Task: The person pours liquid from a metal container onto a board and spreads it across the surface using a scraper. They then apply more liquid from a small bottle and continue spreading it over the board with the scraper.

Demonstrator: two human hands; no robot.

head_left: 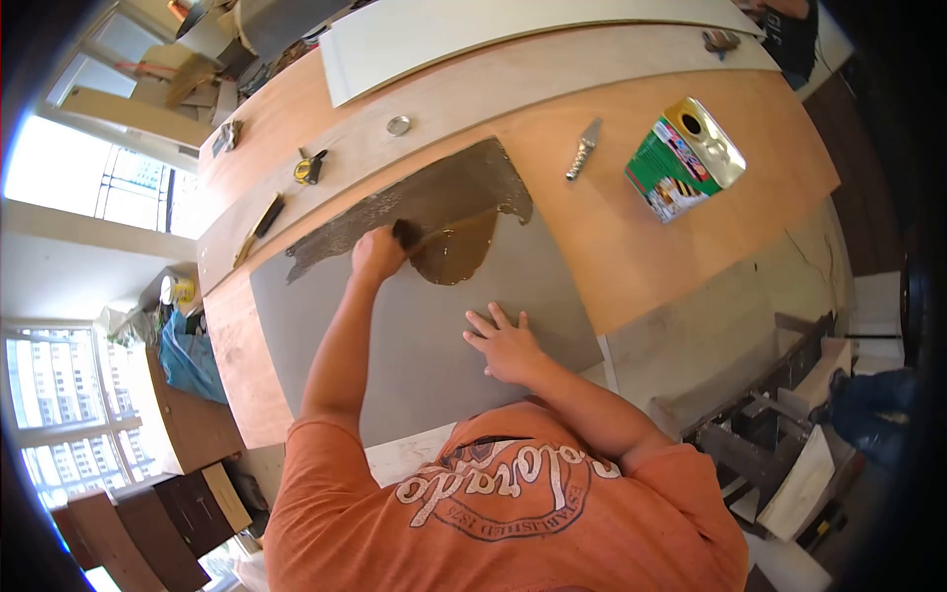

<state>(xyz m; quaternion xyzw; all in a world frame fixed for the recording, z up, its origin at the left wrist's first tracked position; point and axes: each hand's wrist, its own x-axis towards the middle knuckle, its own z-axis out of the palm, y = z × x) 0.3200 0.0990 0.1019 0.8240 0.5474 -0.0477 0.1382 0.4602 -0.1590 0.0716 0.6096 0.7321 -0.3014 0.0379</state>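
Note:
My left hand [378,254] is closed around a small dark spreader [405,234], its edge against a grey sheet [414,345]. Beside the tool lies a wet pool of brown glue [454,247], and a thinner, streaky layer covers the sheet's far part. Most of the spreader is hidden by my fingers, so its exact shape cannot be made out. My right hand [505,347] rests flat on the bare near part of the sheet, fingers spread, holding nothing. To the right stands a green and white metal can [681,163] with an open round mouth.
A scraper-like tool [584,148] lies between sheet and can. Along a long board [355,148] sit a round lid [398,125], a yellow tape measure [309,168] and a brush [259,229]. A white panel [473,39] lies behind. Another person [789,39] is at the far right corner.

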